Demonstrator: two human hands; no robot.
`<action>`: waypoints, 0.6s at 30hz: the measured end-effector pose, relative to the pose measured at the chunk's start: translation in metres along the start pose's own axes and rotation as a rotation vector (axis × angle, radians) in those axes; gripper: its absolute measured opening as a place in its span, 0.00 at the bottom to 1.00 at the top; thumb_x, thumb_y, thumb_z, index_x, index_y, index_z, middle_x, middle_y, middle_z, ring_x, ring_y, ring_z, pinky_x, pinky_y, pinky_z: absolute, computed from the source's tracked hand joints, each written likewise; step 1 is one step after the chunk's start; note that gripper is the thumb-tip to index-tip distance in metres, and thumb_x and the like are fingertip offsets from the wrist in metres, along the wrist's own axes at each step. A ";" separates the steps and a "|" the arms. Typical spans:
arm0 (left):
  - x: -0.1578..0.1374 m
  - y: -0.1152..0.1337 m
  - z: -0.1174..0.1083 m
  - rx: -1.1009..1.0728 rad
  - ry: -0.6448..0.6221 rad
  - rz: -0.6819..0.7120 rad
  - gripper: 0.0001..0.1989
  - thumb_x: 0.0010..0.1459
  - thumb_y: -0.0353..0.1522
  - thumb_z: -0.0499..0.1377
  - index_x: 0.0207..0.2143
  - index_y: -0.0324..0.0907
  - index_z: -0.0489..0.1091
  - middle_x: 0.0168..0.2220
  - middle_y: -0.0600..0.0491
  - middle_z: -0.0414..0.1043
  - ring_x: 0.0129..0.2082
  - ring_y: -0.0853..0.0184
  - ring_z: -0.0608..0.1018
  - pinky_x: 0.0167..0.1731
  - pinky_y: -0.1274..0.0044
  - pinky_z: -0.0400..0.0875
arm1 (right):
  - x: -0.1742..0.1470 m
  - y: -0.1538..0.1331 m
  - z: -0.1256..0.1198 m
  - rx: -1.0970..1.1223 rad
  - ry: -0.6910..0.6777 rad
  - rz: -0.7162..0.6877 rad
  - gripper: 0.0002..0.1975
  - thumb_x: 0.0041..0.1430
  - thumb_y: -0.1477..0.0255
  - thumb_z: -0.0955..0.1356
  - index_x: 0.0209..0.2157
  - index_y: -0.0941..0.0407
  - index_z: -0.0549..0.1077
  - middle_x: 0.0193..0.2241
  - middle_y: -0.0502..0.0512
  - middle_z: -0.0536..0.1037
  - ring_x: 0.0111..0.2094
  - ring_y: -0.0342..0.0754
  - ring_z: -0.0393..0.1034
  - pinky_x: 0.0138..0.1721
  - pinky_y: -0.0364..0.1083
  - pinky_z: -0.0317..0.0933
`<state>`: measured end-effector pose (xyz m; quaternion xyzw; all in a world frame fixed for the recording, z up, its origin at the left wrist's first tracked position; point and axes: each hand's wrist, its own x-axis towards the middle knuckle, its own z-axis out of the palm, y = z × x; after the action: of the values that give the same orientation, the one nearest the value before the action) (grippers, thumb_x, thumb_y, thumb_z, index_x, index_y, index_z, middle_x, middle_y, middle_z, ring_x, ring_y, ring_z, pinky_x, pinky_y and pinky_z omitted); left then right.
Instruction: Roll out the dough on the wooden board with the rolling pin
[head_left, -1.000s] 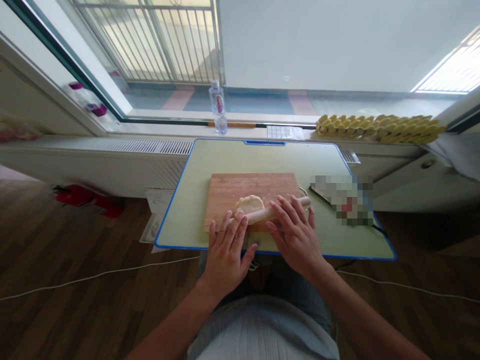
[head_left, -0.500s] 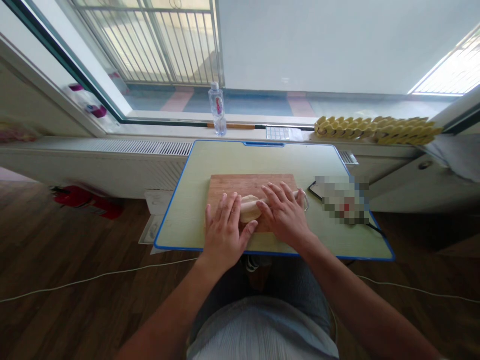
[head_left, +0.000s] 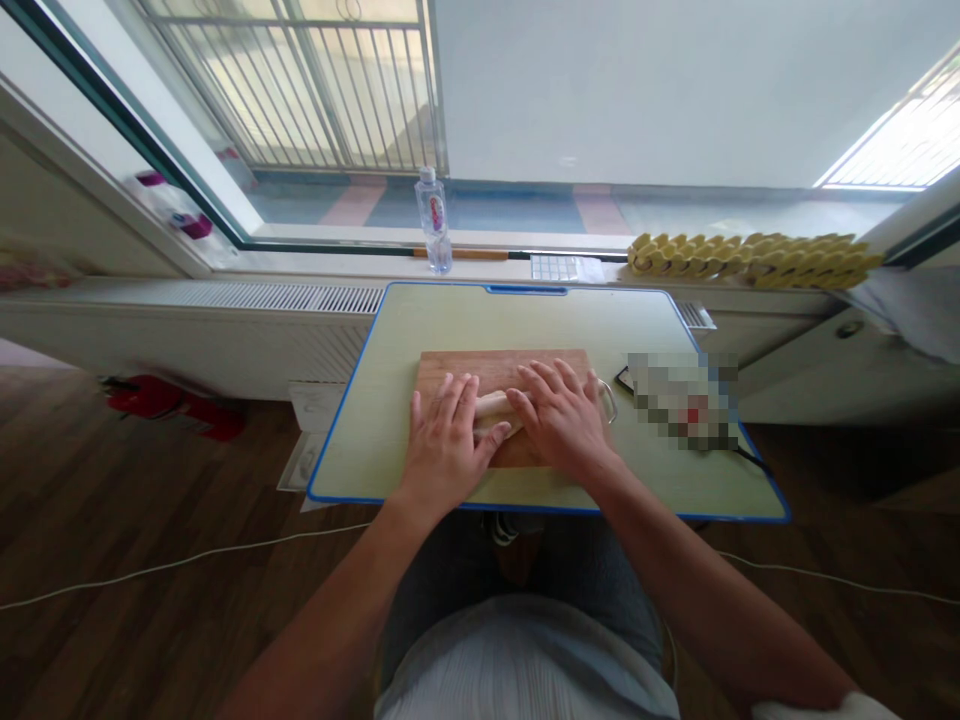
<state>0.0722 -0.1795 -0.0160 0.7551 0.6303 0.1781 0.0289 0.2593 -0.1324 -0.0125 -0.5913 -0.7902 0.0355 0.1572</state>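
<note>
A pale wooden rolling pin (head_left: 491, 404) lies across a wooden cutting board (head_left: 504, 367), over a piece of whitish dough (head_left: 515, 424). Most of the dough is hidden under the pin and my hands. My left hand (head_left: 448, 440) rests flat over the left part of the pin, fingers stretched out and thumb apart. Over the right part lies my right hand (head_left: 562, 415), palm down with its fingers extended. The board's metal ring handle (head_left: 610, 402) shows just past my right fingers.
The board lies on a light green table (head_left: 457, 315) with a blue rim. A blurred-out phone-like object (head_left: 675, 400) with a black cord is at the right. Behind, a plastic bottle (head_left: 435, 225) and yellow trays (head_left: 750, 260) stand on the windowsill. A red extinguisher (head_left: 180, 405) lies left.
Both hands have shifted slightly to the left, still flat on the rolling pin. Less dough shows between them, and the ring handle is more exposed.
</note>
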 end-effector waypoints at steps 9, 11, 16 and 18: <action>-0.052 0.007 -0.002 0.007 0.040 0.125 0.38 0.72 0.49 0.53 0.75 0.38 0.50 0.73 0.39 0.58 0.76 0.48 0.55 0.73 0.50 0.47 | -0.062 0.011 -0.006 0.047 0.081 -0.107 0.25 0.76 0.60 0.61 0.69 0.51 0.65 0.69 0.55 0.68 0.74 0.59 0.50 0.73 0.65 0.32; -0.055 0.007 -0.002 0.009 0.041 0.136 0.39 0.72 0.48 0.53 0.76 0.39 0.49 0.73 0.39 0.58 0.76 0.48 0.55 0.73 0.50 0.48 | -0.064 0.012 -0.006 0.053 0.069 -0.116 0.25 0.76 0.61 0.61 0.69 0.50 0.65 0.69 0.55 0.67 0.74 0.59 0.49 0.74 0.65 0.31; -0.032 0.000 0.003 -0.001 0.042 0.088 0.38 0.72 0.50 0.51 0.75 0.40 0.51 0.73 0.39 0.59 0.75 0.48 0.58 0.71 0.48 0.51 | -0.038 0.011 -0.002 0.007 0.017 -0.102 0.27 0.75 0.56 0.60 0.69 0.50 0.65 0.70 0.56 0.66 0.74 0.61 0.49 0.72 0.69 0.34; -0.012 -0.004 0.006 -0.007 0.036 0.049 0.38 0.71 0.52 0.51 0.74 0.40 0.54 0.73 0.39 0.59 0.74 0.48 0.59 0.71 0.48 0.52 | -0.021 0.011 -0.001 -0.018 -0.019 -0.104 0.30 0.75 0.52 0.59 0.70 0.51 0.64 0.71 0.57 0.65 0.74 0.63 0.49 0.72 0.70 0.37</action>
<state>0.0680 -0.1895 -0.0253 0.7668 0.6115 0.1944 0.0158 0.2753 -0.1488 -0.0187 -0.5505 -0.8215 0.0259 0.1460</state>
